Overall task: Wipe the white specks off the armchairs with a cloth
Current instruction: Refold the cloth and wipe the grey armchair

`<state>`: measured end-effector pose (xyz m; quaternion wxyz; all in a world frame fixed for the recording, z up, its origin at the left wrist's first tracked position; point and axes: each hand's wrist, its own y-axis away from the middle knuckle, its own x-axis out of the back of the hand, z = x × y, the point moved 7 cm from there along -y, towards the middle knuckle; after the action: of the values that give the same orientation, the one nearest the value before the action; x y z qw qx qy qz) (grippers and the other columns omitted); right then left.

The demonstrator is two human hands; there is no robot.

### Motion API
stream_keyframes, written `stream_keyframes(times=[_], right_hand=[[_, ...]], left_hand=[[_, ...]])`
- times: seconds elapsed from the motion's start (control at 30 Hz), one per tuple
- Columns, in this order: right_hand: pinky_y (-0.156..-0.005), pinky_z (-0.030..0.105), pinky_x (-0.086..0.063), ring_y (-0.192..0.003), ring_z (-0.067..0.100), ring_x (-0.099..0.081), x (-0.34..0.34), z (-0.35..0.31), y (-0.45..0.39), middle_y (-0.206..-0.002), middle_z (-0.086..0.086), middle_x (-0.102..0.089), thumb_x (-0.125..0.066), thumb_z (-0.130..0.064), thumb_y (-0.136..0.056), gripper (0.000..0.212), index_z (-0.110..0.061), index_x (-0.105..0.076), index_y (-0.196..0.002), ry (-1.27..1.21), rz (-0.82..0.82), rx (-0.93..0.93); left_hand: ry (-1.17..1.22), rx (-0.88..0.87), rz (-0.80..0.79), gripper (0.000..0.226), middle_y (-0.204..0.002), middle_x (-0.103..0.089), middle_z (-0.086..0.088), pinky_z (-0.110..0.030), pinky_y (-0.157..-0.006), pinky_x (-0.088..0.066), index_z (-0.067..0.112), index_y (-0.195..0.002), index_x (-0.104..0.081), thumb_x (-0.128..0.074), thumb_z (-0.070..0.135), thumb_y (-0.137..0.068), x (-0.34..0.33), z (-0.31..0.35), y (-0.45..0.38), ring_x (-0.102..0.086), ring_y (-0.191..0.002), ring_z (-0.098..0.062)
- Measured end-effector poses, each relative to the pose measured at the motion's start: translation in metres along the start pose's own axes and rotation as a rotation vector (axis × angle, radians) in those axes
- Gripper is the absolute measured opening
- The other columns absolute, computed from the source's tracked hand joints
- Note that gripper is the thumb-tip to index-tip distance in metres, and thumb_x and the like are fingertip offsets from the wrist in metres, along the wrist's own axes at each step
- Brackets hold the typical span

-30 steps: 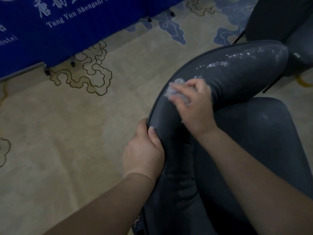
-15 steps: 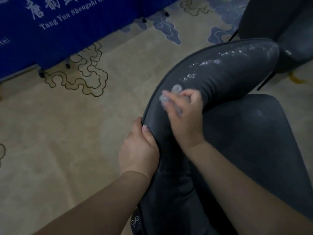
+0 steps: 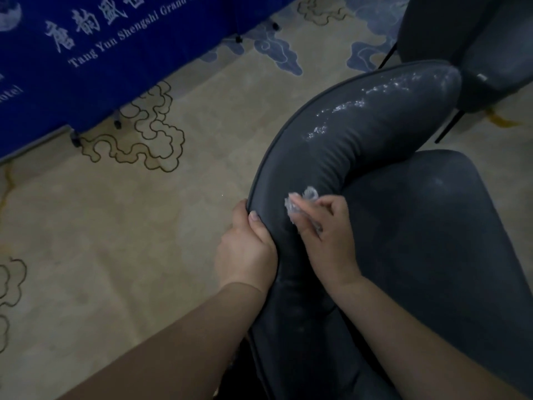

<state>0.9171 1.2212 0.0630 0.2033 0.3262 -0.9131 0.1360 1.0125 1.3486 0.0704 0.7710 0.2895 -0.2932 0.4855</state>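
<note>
Cloth: small crumpled white cloth (image 3: 301, 204), soft, light; right hand (image 3: 328, 243) fingers pinch it.
Armrest: dark padded leather armchair (image 3: 360, 140); left hand (image 3: 245, 249) grips edge.
Specks: white specks (image 3: 346, 106) beyond fingers.

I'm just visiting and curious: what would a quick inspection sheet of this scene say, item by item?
Surface: dark armchair, curved backrest on top.
Job's things: white specks on the far backrest; crumpled cloth against the near part.
Clutter: nothing seen.
Hands: left hand grips the backrest edge; right hand holds the cloth.
Cables: nothing seen.
Surroundings: patterned carpet, blue banner, second chair.
</note>
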Motion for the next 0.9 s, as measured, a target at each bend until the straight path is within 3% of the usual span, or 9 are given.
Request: stream_keyframes(times=[0.1, 0.33, 0.53, 0.7, 0.77, 0.83, 0.9], right_hand=[[-0.087, 0.001, -0.034, -0.097, -0.005, -0.048, 0.004, 0.005, 0.011, -0.101, -0.013, -0.04, -0.066, -0.016, -0.088, 0.032, -0.033, -0.066, -0.115, -0.022, -0.001, -0.096], [-0.091, 0.004, -0.035, -0.098, 0.0, -0.051, 0.005, -0.004, 0.013, -0.1, -0.01, -0.046, -0.068, -0.011, -0.086, 0.033, -0.033, -0.069, -0.11, -0.012, 0.054, -0.241], [-0.088, 0.002, -0.035, -0.093, 0.005, -0.053, 0.004, -0.02, 0.016, -0.095, -0.005, -0.047, -0.074, -0.006, -0.08, 0.032, -0.029, -0.073, -0.104, 0.099, 0.22, -0.34], [-0.085, -0.004, -0.03, -0.095, 0.005, -0.051, 0.004, -0.023, 0.017, -0.092, -0.011, -0.043, -0.073, -0.012, -0.082, 0.027, -0.029, -0.074, -0.103, 0.133, 0.258, -0.51], [-0.092, 0.004, -0.036, -0.101, 0.008, -0.052, 0.001, -0.021, 0.019, -0.094, -0.011, -0.041, -0.071, -0.016, -0.085, 0.025, -0.031, -0.073, -0.105, 0.111, 0.237, -0.581], [-0.096, 0.021, -0.046, -0.104, 0.013, -0.053, -0.002, -0.02, 0.022, -0.096, -0.012, -0.039, -0.07, -0.02, -0.087, 0.024, -0.033, -0.072, -0.106, 0.062, 0.226, -0.643], [-0.095, 0.026, -0.048, -0.1, 0.014, -0.055, -0.002, -0.021, 0.025, -0.095, -0.013, -0.038, -0.07, -0.02, -0.087, 0.023, -0.034, -0.071, -0.106, 0.047, 0.243, -0.648]], left_hand=[[0.033, 0.001, -0.014, 0.036, -0.102, -0.066, -0.01, -0.039, -0.074, -0.048, 0.026, -0.131, -0.044, -0.029, 0.034, -0.099, -0.002, -0.001, -0.002, -0.06, -0.088, -0.034], [0.157, 0.032, -0.17, 0.036, -0.107, -0.065, -0.013, -0.036, -0.074, -0.044, 0.019, -0.134, -0.039, -0.03, 0.031, -0.101, -0.007, 0.0, -0.003, -0.061, -0.092, -0.033], [0.128, 0.058, -0.495, 0.043, -0.134, -0.052, -0.015, -0.042, -0.101, -0.04, 0.011, -0.139, -0.032, -0.033, 0.033, -0.102, -0.005, 0.003, -0.016, -0.052, -0.118, -0.033], [-0.072, 0.051, -0.795, 0.042, -0.128, -0.052, -0.021, -0.047, -0.093, -0.048, 0.001, -0.128, -0.036, -0.041, 0.032, -0.101, 0.0, 0.013, -0.039, -0.054, -0.113, -0.037], [-0.184, -0.028, -0.862, 0.045, -0.129, -0.052, -0.023, -0.046, -0.092, -0.048, -0.004, -0.126, -0.037, -0.042, 0.033, -0.101, 0.001, 0.019, -0.047, -0.055, -0.114, -0.037], [-0.243, -0.099, -0.902, 0.045, -0.126, -0.055, -0.023, -0.044, -0.092, -0.049, -0.005, -0.124, -0.041, -0.043, 0.033, -0.1, 0.002, 0.023, -0.053, -0.057, -0.113, -0.036], [-0.278, -0.172, -0.915, 0.042, -0.12, -0.059, -0.023, -0.041, -0.087, -0.051, -0.004, -0.12, -0.045, -0.044, 0.033, -0.1, 0.0, 0.027, -0.063, -0.06, -0.108, -0.035]])
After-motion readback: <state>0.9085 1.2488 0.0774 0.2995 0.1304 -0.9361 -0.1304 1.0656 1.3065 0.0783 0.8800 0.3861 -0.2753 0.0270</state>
